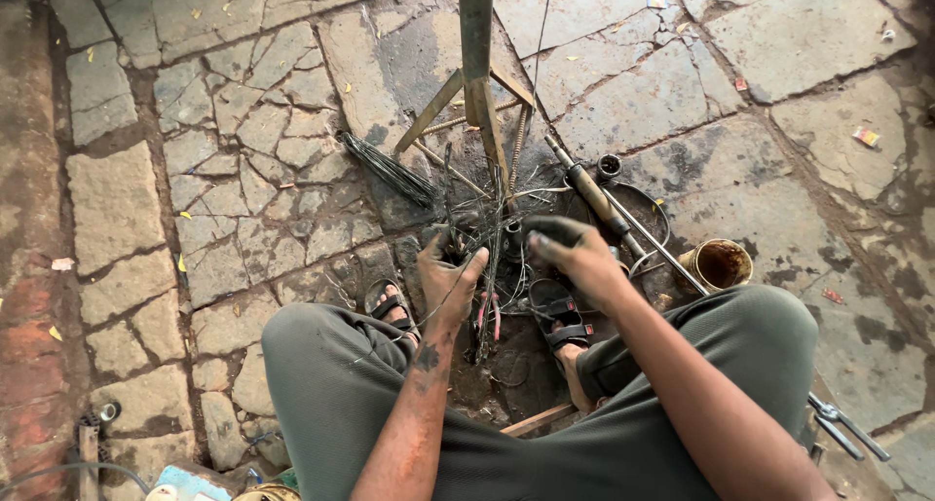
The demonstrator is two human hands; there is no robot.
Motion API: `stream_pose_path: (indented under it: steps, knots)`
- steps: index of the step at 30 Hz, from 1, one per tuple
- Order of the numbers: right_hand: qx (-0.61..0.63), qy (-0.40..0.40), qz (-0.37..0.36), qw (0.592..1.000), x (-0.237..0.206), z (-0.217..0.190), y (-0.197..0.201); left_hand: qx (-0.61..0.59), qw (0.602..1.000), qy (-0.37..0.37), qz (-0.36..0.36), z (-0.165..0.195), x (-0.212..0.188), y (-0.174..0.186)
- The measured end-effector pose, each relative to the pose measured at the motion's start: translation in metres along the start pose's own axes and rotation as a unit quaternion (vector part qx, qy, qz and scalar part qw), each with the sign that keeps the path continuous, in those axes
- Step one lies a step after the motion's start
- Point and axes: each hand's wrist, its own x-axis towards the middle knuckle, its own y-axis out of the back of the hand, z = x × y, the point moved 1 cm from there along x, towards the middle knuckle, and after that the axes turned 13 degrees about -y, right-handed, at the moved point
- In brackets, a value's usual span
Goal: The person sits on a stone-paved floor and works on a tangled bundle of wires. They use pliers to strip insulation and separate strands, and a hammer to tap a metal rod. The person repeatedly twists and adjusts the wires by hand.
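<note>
A seated person's left hand [446, 267] closes around a tangle of thin wires [484, 230], while the grease-blackened right hand [575, 253], fingers curled, grips the same tangle just beside it. Beyond both hands stands a metal stand [476, 63]; right of the right hand sits a rusty tin [719, 263].

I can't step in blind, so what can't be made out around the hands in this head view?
- Left hand: grasped object hidden by curled fingers and tangled wires.
- Right hand: palm side hidden; grip unclear.
- Metal stand: top cut off by upper edge.
- Tin can: contents too dark.
- Pliers: partly hidden behind the knee.
</note>
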Motion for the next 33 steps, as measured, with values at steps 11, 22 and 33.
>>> stream_pose_path:
  steps: [11,22,33]
  knots:
    - [0.192,0.037,-0.1,0.976,0.014,0.015,0.008,0.015,0.988,0.152,0.0,-0.006,-0.002,0.003]
    - [-0.159,-0.008,-0.132,0.978,-0.015,0.012,0.013,-0.171,0.976,0.134,0.026,-0.023,-0.002,-0.002]
    - [0.032,0.075,0.025,0.996,-0.012,-0.003,0.019,-0.043,0.997,0.057,-0.036,-0.031,-0.005,0.001]
